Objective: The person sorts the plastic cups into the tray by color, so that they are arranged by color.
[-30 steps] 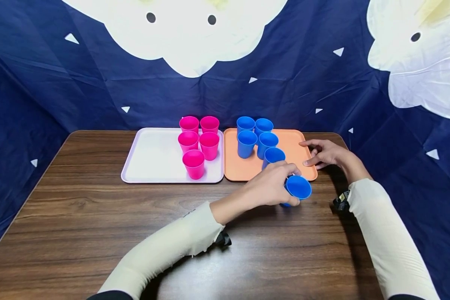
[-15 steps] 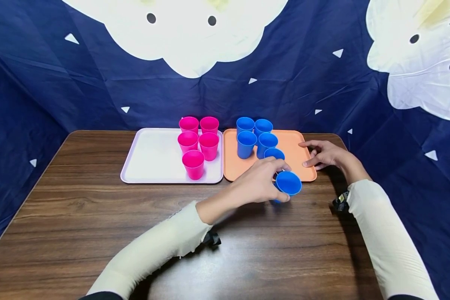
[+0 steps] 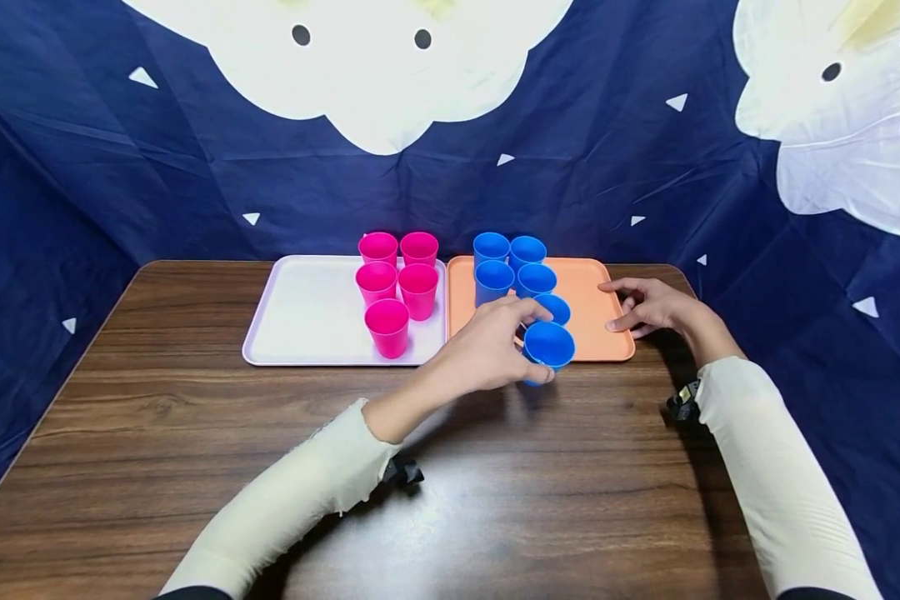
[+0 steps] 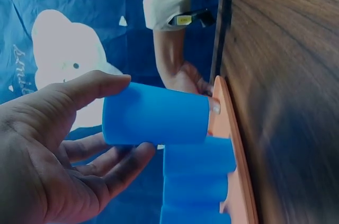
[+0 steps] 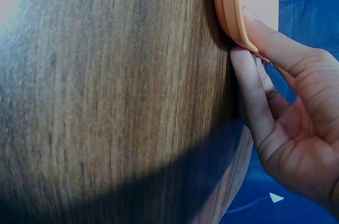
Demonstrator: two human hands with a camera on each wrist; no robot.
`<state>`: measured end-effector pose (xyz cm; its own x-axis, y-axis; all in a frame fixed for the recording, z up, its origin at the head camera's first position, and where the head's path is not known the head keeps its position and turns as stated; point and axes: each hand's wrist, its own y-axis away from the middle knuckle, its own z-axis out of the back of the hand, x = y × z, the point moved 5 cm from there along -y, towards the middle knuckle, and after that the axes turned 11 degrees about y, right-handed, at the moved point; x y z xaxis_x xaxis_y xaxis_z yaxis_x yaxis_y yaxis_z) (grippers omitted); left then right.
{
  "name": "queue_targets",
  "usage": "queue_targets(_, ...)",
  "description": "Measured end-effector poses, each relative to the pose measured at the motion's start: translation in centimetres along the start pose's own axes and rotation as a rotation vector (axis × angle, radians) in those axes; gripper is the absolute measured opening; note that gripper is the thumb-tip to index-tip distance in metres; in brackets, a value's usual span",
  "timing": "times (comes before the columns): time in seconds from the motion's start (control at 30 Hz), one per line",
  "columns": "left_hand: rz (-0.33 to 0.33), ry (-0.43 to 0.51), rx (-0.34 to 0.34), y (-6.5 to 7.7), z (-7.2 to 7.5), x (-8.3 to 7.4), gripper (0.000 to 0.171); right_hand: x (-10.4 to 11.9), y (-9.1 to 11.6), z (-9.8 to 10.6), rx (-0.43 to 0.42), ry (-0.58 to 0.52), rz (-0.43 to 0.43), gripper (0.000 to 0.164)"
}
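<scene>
My left hand point(image 3: 489, 350) grips a blue cup point(image 3: 549, 345) between thumb and fingers, over the front edge of the orange tray point(image 3: 587, 293). Seen from the left wrist, that cup point(image 4: 156, 115) has its base off the tabletop. On the tray several more blue cups point(image 3: 492, 283) stand upright in a cluster, the nearest partly hidden by my left fingers. My right hand point(image 3: 658, 308) holds the tray's right rim; in the right wrist view, thumb and fingers pinch the tray corner point(image 5: 233, 9).
A white tray point(image 3: 307, 312) with several pink cups point(image 3: 387, 329) adjoins the orange tray on its left. Both sit at the back of the wooden table point(image 3: 157, 433), before a dark blue cloth point(image 3: 435, 192) with white clouds.
My left hand has carried the blue cup leftward and slightly back, from beside the tray's front right corner to its front edge. My right hand has stayed on the rim.
</scene>
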<state>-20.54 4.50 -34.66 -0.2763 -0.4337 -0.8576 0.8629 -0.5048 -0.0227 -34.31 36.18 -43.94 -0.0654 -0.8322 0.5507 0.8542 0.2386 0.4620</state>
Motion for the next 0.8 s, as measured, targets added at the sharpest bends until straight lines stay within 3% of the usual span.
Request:
queue_targets(0.4,0.064,0.018,-0.114,0.0,2.5,1.4,0.075,0.1,-0.1,-0.1,0.001,0.001,-0.02,0.092)
queue_targets(0.8,0.154,0.021,-0.188,-0.8,3.0,3.6,0.081,0.0,-0.2,-0.1,0.0,-0.002,-0.017,0.092)
